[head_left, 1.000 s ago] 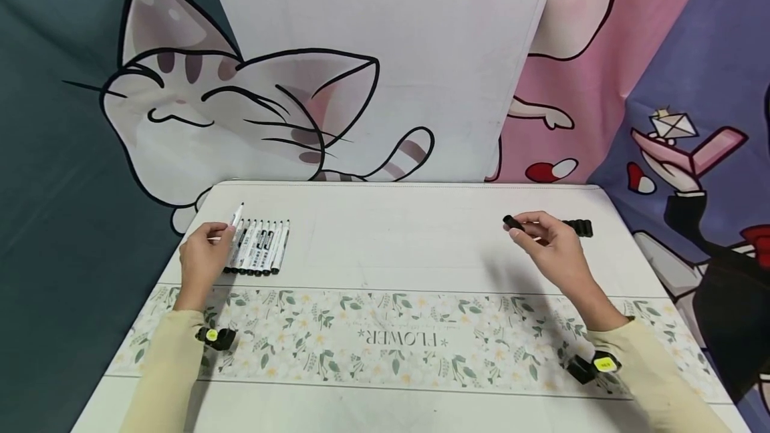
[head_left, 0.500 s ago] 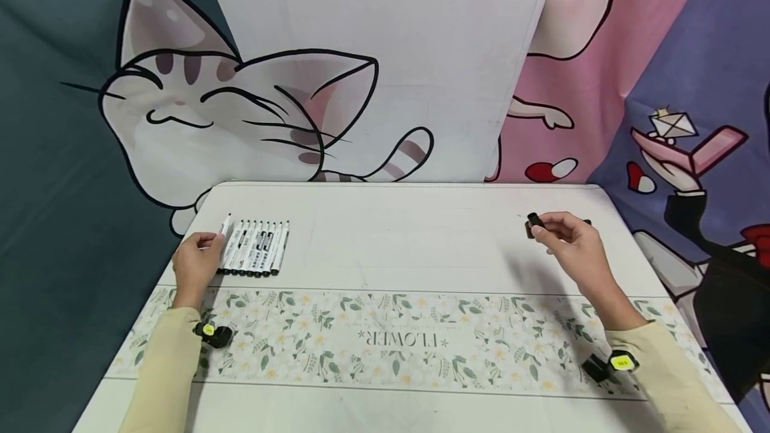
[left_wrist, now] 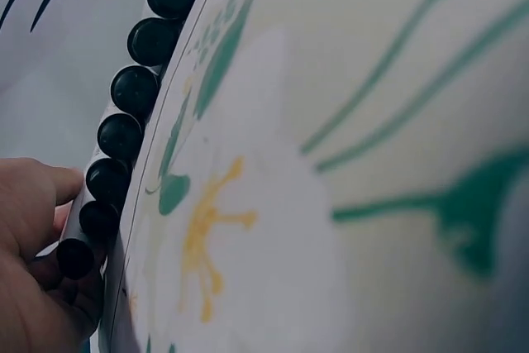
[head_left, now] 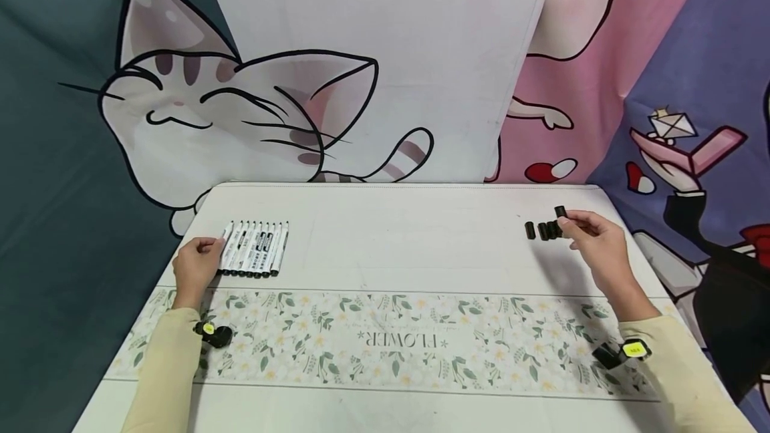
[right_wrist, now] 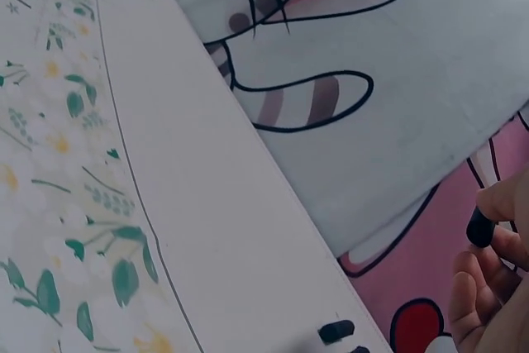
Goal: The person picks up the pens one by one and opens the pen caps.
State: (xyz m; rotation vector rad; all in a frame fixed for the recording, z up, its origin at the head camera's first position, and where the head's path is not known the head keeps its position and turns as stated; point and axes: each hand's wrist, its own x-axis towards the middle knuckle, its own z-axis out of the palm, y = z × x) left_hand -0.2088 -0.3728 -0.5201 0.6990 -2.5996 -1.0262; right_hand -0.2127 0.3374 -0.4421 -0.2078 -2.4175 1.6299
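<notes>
At the left of the table, my left hand (head_left: 197,264) pinches the leftmost white marker (head_left: 227,231), which lies at the end of a row of uncapped markers (head_left: 260,249). Their black butt ends point toward me, their tips away. In the left wrist view, my fingers (left_wrist: 68,183) are against that end marker (left_wrist: 75,259). Over at the right, my right hand (head_left: 595,246) pinches a small black marker cap (head_left: 561,211) between thumb and fingers, raised above the table. Several black caps (head_left: 543,231) stand in a short row just beneath and left of it, partly hidden by the hand.
The white table (head_left: 385,232) carries a flowered strip (head_left: 397,373) across its near part. Behind its far edge hangs a cloth (head_left: 457,52) printed with a cartoon cat. Wide table surface lies between the markers and the caps.
My left hand has shifted slightly left and down, laying its marker alongside the row. My right hand has carried the cap rightward, tipping it more upright and uncovering caps on the table.
</notes>
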